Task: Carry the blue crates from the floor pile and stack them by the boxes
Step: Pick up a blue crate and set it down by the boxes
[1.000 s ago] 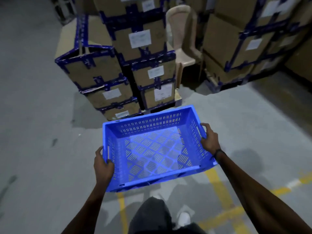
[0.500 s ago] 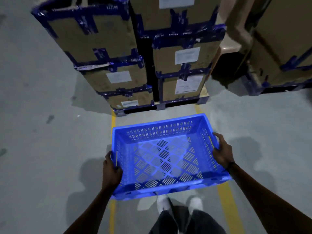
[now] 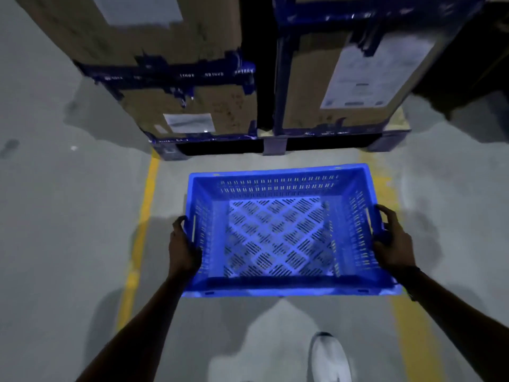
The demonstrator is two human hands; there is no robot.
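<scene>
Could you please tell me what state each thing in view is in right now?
Blue crate: empty, upright, held level above the floor.
Left hand: closed on the crate's left end.
Right hand: closed on the crate's right end.
Cardboard boxes: stacked, taped shut, labelled.
Pallet: on the floor, loaded with the boxes.
White shoe: blurred, below the crate.

Blue rectangular crate (image 3: 278, 238): moulded plastic, slight sheen, slotted walls and perforated lattice base. Brown stacked boxes (image 3: 192, 106): matt corrugated cardboard, scuffed, bound with glossy dark-blue tape, white paper labels. Grey floor (image 3: 55, 216): matt concrete, worn yellow painted lines.
</scene>
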